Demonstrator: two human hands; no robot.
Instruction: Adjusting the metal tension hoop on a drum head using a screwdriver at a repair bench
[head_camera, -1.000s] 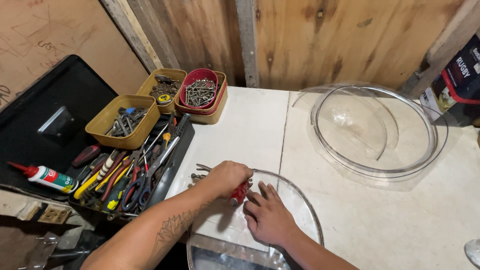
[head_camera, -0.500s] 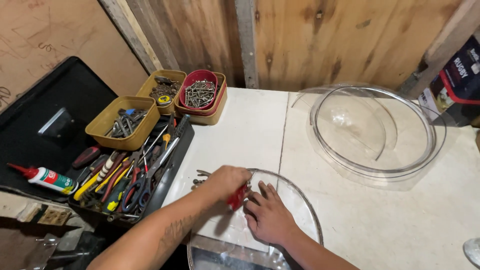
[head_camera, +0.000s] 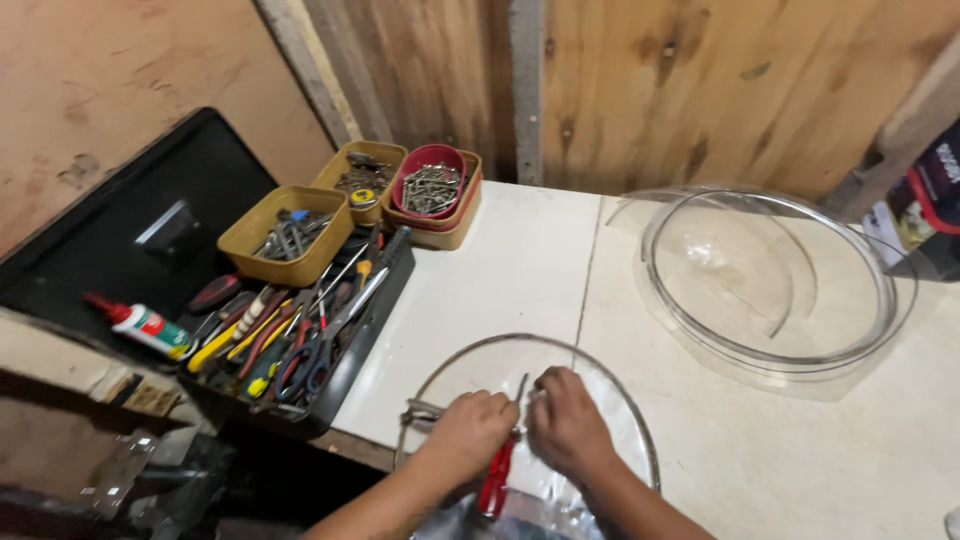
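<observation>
Red-handled pliers (head_camera: 495, 478) sit low centre, over a clear dome (head_camera: 610, 400) at the near table edge. Left hand (head_camera: 468, 433) is closed round the pliers' top. Handles hang down toward the person, long axis near vertical, nose hidden under the fist. Right hand (head_camera: 566, 425) is curled, fingertips pinched just beside the left hand; what it grips I cannot tell. A thin metal piece (head_camera: 520, 387) sticks up between the hands.

Second clear dome (head_camera: 770, 285) lies well apart, far right. Open toolbox (head_camera: 300, 330) of hand tools sits left, glue tube (head_camera: 135, 320) beside it, three trays of screws (head_camera: 430, 190) behind.

Versus the earlier frame, both hands have closed together, and the pliers' handles now point down, not sideways.
</observation>
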